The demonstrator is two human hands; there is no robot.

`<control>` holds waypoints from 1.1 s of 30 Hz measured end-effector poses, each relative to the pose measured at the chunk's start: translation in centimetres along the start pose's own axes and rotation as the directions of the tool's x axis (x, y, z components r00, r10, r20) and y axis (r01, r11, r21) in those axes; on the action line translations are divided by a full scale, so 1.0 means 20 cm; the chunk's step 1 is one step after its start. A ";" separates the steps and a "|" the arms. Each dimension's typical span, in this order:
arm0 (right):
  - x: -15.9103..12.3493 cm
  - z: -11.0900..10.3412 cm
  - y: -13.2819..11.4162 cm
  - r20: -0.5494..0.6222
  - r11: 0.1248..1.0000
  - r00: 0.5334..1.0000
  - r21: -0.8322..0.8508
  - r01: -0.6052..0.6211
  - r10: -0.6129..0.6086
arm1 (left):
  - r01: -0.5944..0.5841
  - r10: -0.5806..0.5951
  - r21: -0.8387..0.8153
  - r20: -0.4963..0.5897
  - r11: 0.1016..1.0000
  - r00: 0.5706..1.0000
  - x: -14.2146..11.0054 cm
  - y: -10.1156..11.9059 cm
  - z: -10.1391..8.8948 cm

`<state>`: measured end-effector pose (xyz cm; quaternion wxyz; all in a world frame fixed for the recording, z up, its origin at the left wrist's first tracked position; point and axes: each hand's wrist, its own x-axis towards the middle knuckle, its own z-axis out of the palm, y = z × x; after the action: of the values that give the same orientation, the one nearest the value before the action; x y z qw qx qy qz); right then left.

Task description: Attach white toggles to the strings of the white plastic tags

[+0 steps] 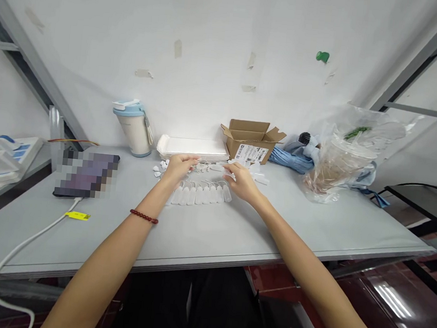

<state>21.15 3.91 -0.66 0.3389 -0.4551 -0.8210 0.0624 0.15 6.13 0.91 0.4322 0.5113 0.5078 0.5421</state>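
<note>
Small white bottles (200, 193) lie in a row on the desk (211, 235) just below both hands. Left hand (178, 167) and right hand (241, 181) each pinch a small white piece; the next move likely calls for joining the pieces precisely.

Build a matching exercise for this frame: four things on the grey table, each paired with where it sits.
Things:
1. open brown cardboard box
2. white tumbler with light blue lid
3. row of small white plastic bottles
4. yellow tag on the white cable

Places:
A. near the front left, below the blurred device
B. between the left hand and right hand
C. at the wall, left of the stacked white trays
D. at the wall, right of those trays

Pairs: 1-D, 2-C, 3-B, 4-A
</note>
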 end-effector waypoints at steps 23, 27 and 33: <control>-0.01 0.00 -0.07 0.006 0.997 0.998 0.047 0.063 -0.064 | -0.106 0.098 0.034 0.192 0.994 0.977 -0.11 0.10 0.04; -0.01 0.00 -0.09 0.003 0.996 0.999 0.076 0.052 -0.053 | -0.136 0.121 0.046 0.246 0.990 0.962 -0.14 0.09 0.09; -0.01 0.00 -0.08 -0.014 0.994 0.998 0.091 0.056 -0.055 | -0.141 0.132 0.023 0.243 0.990 0.961 -0.15 0.09 0.11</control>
<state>20.06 2.81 -0.03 0.3658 -0.4165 -0.8277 0.0876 2.81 3.12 2.21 0.4418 0.6158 0.4260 0.4941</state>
